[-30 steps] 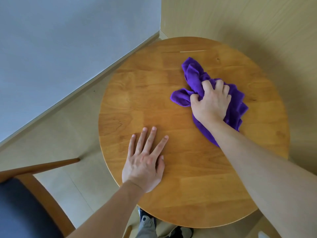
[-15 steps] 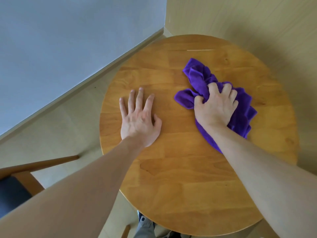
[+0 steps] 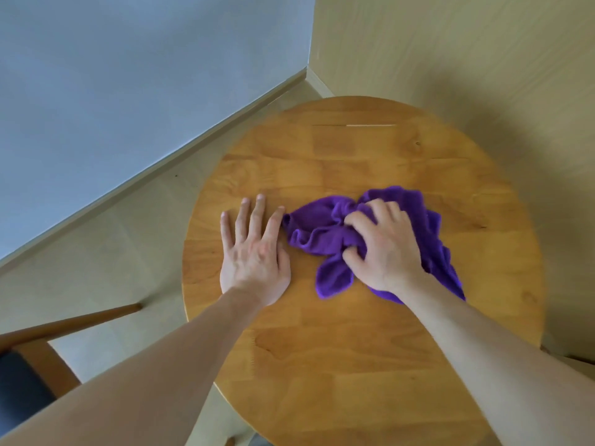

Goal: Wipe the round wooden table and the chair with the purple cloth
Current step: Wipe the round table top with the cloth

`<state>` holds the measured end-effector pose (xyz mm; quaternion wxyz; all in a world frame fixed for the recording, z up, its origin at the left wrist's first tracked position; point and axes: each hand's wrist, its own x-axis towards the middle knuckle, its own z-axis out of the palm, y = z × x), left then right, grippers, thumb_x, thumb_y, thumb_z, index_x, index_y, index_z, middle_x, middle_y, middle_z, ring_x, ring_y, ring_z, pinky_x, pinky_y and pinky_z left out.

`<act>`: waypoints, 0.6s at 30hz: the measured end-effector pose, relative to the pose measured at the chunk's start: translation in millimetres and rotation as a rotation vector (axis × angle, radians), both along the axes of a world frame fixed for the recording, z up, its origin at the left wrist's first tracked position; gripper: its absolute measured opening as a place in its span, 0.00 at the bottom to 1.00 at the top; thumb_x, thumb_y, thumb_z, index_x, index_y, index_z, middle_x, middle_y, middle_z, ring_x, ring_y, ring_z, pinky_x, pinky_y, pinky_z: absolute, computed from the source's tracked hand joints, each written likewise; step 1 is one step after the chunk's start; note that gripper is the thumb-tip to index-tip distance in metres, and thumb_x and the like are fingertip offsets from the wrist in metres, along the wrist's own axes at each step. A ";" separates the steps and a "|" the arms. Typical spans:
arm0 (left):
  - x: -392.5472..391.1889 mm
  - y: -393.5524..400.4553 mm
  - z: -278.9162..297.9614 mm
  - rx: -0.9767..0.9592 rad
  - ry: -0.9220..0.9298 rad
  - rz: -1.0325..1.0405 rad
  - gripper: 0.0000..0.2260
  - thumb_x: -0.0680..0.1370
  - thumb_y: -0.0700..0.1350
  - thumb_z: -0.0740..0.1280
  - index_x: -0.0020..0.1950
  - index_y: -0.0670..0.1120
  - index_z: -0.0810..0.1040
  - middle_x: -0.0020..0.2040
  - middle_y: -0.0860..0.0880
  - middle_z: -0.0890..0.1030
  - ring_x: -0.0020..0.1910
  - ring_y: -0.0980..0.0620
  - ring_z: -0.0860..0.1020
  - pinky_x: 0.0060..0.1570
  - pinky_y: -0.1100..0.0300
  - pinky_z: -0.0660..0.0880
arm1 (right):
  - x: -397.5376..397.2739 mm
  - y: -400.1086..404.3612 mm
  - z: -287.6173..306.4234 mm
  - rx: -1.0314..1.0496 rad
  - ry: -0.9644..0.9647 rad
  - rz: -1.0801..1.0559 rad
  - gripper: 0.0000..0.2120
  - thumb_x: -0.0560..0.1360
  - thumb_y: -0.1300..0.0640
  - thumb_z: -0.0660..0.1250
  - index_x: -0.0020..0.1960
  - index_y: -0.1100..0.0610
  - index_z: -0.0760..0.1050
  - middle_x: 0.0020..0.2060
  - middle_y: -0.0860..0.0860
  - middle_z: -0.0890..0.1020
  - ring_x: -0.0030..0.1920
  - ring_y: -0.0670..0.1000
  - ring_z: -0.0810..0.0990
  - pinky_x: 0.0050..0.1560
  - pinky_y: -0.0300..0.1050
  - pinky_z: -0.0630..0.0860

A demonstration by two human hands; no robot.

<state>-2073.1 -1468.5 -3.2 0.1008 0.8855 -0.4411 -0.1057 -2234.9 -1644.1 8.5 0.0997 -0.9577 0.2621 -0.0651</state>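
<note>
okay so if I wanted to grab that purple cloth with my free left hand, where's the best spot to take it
Take the loose flap of the purple cloth nearest your left hand, coming from the left. It lies flat and uncovered, almost at your fingertips, while the right hand bunches the middle.

home rm corner | round wooden table | chair | blue-grey wall

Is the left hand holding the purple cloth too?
No, the left hand lies flat on the round wooden table; only the right hand grips the purple cloth.
</note>
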 end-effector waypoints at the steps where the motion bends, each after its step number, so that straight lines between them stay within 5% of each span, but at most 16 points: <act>1: 0.0 1.0 0.2 0.000 -0.002 0.000 0.28 0.77 0.49 0.53 0.79 0.52 0.60 0.82 0.44 0.57 0.82 0.42 0.50 0.78 0.36 0.45 | 9.5 -0.1 0.0 -0.007 0.005 -0.157 0.18 0.68 0.46 0.62 0.53 0.53 0.78 0.51 0.56 0.76 0.50 0.61 0.73 0.47 0.57 0.72; 6: 1.1 0.9 -0.3 0.004 0.002 -0.006 0.29 0.76 0.49 0.54 0.79 0.51 0.61 0.82 0.43 0.58 0.82 0.40 0.51 0.78 0.35 0.46 | 78.4 27.2 2.9 0.034 0.038 -0.728 0.17 0.68 0.45 0.62 0.54 0.52 0.75 0.54 0.58 0.74 0.54 0.62 0.72 0.50 0.58 0.69; 12: 0.4 3.2 2.1 0.024 0.014 -0.020 0.26 0.74 0.48 0.57 0.72 0.48 0.67 0.77 0.42 0.65 0.81 0.39 0.53 0.77 0.33 0.49 | 72.3 22.3 -3.1 -0.043 -0.019 0.219 0.18 0.67 0.49 0.65 0.54 0.55 0.77 0.52 0.58 0.76 0.50 0.62 0.73 0.45 0.56 0.69; 14: 0.4 2.0 3.0 0.037 0.026 -0.022 0.26 0.74 0.48 0.57 0.73 0.48 0.67 0.77 0.42 0.65 0.81 0.39 0.53 0.77 0.33 0.49 | 69.5 -16.4 -4.0 -0.070 -0.009 0.364 0.19 0.67 0.49 0.65 0.55 0.55 0.78 0.52 0.59 0.76 0.49 0.62 0.73 0.45 0.55 0.69; 18: -1.0 1.4 3.1 0.065 0.016 -0.024 0.29 0.77 0.49 0.55 0.79 0.51 0.62 0.82 0.43 0.57 0.82 0.40 0.51 0.77 0.34 0.48 | 76.6 -80.3 -6.0 -0.074 -0.011 -0.257 0.18 0.70 0.46 0.63 0.57 0.53 0.76 0.54 0.58 0.75 0.52 0.63 0.73 0.49 0.57 0.71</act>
